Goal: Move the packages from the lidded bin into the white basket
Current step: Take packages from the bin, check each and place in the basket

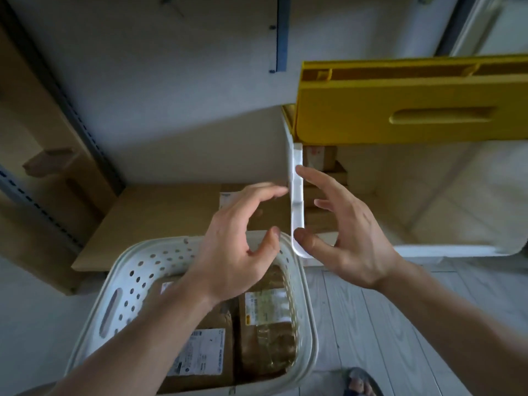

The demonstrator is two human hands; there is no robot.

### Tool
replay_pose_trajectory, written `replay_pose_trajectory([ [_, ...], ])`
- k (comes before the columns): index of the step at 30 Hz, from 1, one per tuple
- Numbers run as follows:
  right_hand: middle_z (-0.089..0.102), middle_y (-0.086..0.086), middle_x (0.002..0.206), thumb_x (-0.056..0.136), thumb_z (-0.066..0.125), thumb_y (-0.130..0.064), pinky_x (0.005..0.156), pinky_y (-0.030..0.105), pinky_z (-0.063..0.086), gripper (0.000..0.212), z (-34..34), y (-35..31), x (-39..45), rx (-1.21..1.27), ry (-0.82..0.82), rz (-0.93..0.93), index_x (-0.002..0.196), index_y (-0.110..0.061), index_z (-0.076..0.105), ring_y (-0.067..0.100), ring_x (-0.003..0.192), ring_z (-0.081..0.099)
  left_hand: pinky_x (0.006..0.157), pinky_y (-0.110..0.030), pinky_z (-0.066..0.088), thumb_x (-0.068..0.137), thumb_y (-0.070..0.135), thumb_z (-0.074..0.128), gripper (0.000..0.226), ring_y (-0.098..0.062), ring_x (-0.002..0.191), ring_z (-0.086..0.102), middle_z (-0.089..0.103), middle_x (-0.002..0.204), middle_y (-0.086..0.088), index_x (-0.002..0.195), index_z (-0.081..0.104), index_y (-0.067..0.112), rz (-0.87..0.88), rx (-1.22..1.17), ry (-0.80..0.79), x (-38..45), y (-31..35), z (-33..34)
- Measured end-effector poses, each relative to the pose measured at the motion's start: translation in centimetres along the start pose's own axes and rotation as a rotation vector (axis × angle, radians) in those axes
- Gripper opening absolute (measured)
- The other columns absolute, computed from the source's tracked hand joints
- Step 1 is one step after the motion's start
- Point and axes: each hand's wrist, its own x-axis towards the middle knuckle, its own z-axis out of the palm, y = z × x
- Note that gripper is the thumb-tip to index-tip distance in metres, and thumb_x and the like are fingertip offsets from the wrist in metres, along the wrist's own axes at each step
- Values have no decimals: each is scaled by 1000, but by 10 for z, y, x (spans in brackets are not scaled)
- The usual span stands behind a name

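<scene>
White plastic forms the lidded bin [297, 195], which stands with its yellow lid [400, 110] raised and serves as the reference point here. Brown packages [323, 218] remain inside the bin, visible just behind its near left wall. My white basket [120, 284] sits on the floor [371, 324] just in front and to the left of the bin, and it already holds several labelled packages [257, 318]. My left hand [237, 252] hovers above the basket's far rim, just left of the bin wall, fingers loosely spread and holding nothing. My right hand [343, 232] is poised over the bin's near left corner, fingers apart and likewise empty. I judge the current step to be the reach for another package. The next move calls for lowering both hands into the bin, gripping a package on opposite sides, and lifting it clear of the wall before carrying it to the basket.
</scene>
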Motion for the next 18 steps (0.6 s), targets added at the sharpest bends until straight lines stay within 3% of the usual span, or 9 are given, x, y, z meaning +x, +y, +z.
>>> replay_pose_trajectory([
  [4, 40, -15, 156, 81, 62, -47, 109, 29, 44, 85, -31, 25, -19, -3, 50, 101, 157, -22, 33, 1, 144, 36, 113, -39, 45, 91, 16, 61, 54, -6, 140, 47, 54, 146, 14, 144, 53, 21, -30, -121, -71, 16, 17, 38],
  [9, 49, -11, 148, 81, 67, -43, 104, 26, 48, 82, -57, 59, -27, -32, 121, 203, 154, -20, 37, 0, 133, 47, 119, -42, 38, 93, 34, 56, 62, -3, 145, 38, 45, 155, 13, 153, 40, 34, -252, -366, -165, 51, 36, 93],
  [12, 46, -20, 136, 77, 61, -54, 94, -1, 35, 87, -65, 75, -16, -40, 162, 243, 152, -18, 38, -14, 121, 40, 121, -43, 35, 89, 36, 53, 67, -3, 146, 36, 43, 156, 9, 154, 37, 31, -348, -346, -84, 75, 36, 125],
  [14, 48, -16, 128, 80, 69, -41, 86, -7, 29, 79, -65, 87, -3, -40, 191, 277, 150, -14, 42, -10, 116, 42, 120, -44, 36, 86, 33, 49, 69, -8, 145, 38, 45, 156, 5, 154, 39, 27, -413, -305, 13, 93, 29, 141],
  [16, 55, -6, 132, 85, 72, -26, 83, -1, 31, 71, -61, 101, 14, -64, 209, 312, 149, -13, 43, 5, 122, 49, 118, -44, 39, 86, 29, 47, 67, -16, 141, 45, 51, 151, 0, 153, 41, 23, -483, -271, 114, 112, 21, 152],
  [18, 59, 1, 137, 87, 71, -24, 82, 12, 34, 69, -58, 116, 32, -69, 208, 335, 149, -17, 42, 17, 125, 55, 109, -36, 42, 93, 17, 47, 57, -23, 133, 50, 55, 144, -4, 150, 44, 20, -578, -265, 215, 135, 10, 163],
])
